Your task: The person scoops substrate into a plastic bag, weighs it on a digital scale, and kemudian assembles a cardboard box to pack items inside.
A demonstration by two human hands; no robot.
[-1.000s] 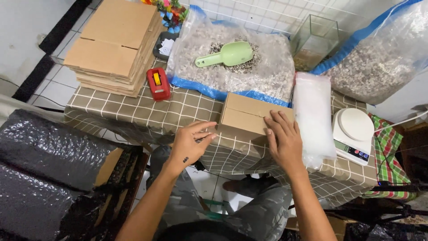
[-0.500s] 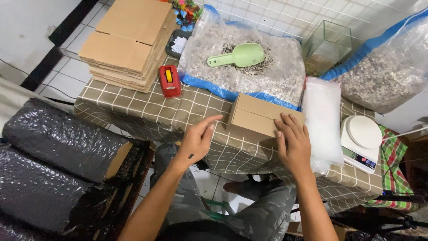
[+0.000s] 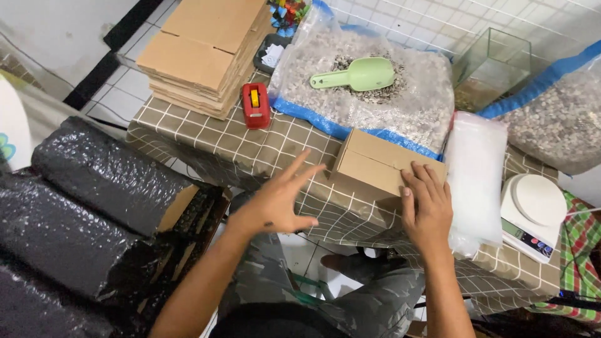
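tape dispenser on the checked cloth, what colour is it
Red, with a yellow roll inside: the small plastic tape dispenser, clearest in the head view.

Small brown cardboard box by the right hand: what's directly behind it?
Behind the small brown cardboard box lies a clear plastic bag of gravel with a blue edge, a green plastic scoop on top. The box hides the bag's near edge; the right hand covers the box's front corner.

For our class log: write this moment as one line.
left hand: open, raised, holds nothing | right hand: flat on box | tape dispenser: on table
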